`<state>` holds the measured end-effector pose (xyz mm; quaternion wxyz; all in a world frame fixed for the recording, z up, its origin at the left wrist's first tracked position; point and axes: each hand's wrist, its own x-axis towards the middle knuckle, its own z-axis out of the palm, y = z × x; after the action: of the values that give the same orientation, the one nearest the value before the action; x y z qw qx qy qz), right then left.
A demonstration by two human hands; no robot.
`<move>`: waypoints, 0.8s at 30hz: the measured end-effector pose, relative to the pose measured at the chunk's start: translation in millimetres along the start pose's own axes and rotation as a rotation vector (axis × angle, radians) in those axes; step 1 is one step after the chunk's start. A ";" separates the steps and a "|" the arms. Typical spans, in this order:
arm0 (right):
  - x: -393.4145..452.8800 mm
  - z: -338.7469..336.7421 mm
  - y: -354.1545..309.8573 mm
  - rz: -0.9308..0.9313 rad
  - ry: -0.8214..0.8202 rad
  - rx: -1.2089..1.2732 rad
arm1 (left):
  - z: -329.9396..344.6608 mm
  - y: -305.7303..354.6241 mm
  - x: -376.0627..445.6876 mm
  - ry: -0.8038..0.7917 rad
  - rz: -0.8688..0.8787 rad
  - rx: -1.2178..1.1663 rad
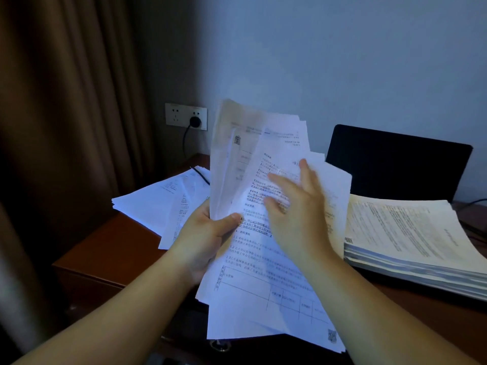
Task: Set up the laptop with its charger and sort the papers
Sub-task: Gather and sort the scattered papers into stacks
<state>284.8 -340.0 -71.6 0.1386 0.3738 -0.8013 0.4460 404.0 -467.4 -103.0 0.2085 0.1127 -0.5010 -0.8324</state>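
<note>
At a brown wooden desk (110, 248) set against a bluish wall and brown curtain (66, 101), the left hand (203, 238) grips a fanned sheaf of papers (263, 299) while the right hand (295, 206) lies spread on it. The open laptop (398, 164) stands behind a thick paper stack (411, 238); the charger plug (195, 122) sits in the wall socket.

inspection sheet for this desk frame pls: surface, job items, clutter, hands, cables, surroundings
Surface: brown wooden desk, mostly under paper.
Job's things: open laptop at the back right, screen dark; held sheaf of papers; neat stack in front of the laptop; loose pile at left.
Clutter: nothing seen.
Hands: left hand grips the sheaf's left edge; right hand lies on the sheaf with fingers spread.
Cables: black cord from wall plug down to the desk; another cable right of the laptop.
Surroundings: brown curtain, pale wall, double socket.
</note>
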 end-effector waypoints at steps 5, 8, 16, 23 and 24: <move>2.2 -21.9 27.8 0.399 0.182 0.188 | -15.2 4.0 4.9 0.035 0.008 -0.125; 0.1 -25.5 42.8 0.623 0.098 0.518 | -18.7 3.0 8.2 0.081 0.010 -0.143; -0.5 -33.3 65.7 0.631 0.164 0.546 | -31.0 -0.2 13.7 0.105 0.027 -0.119; 2.6 -41.3 69.9 0.643 0.170 0.613 | -38.4 -2.2 18.9 0.170 0.057 0.065; 3.4 -42.1 69.4 0.638 0.160 0.612 | -38.8 -2.2 19.1 0.176 0.053 0.077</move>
<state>227.6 -284.8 -88.4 -0.0612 0.0960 -0.6945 0.7104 401.9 -505.8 -122.9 0.2691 0.1798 -0.5154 -0.7935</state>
